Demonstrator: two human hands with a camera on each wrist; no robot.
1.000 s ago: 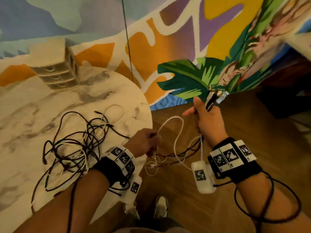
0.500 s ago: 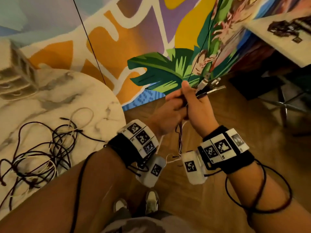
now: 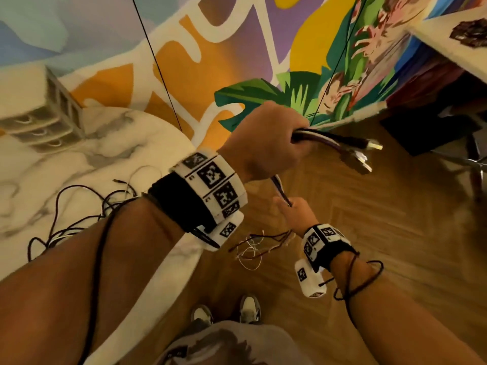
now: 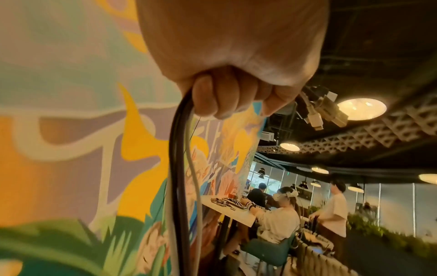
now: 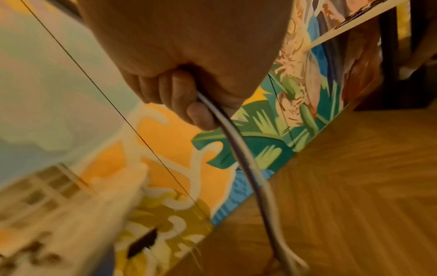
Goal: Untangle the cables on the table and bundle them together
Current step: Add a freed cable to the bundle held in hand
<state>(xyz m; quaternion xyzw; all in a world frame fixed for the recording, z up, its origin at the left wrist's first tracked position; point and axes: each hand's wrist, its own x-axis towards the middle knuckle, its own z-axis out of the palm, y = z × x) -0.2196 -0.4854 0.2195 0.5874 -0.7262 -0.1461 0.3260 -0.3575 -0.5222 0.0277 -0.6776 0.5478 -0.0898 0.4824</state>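
My left hand [image 3: 274, 143] is raised high and grips a bunch of black and white cables [image 3: 326, 139] just below their plugs [image 3: 369, 154], which stick out to the right. In the left wrist view the fingers [image 4: 227, 93] curl round the cables [image 4: 182, 168], with the plugs [image 4: 324, 108] beyond the fist. Lower down, my right hand [image 3: 295, 214] holds the same bunch, fingers [image 5: 189, 100] wrapped round the cables [image 5: 248, 168]. The loose ends [image 3: 255, 246] dangle in loops above the floor. A tangled pile of cables [image 3: 87, 214] lies on the marble table [image 3: 66, 164].
A small drawer unit [image 3: 39, 114] stands at the back of the table. A painted wall [image 3: 237, 48] runs behind. Another table [image 3: 453, 40] is at the upper right, with a chair base [image 3: 471, 159] beneath. My shoes [image 3: 226, 312] stand on the wooden floor.
My left hand has taken the cable bunch near the plugs and lifted it high. My right hand has slid down along the cables, away from the plugs.
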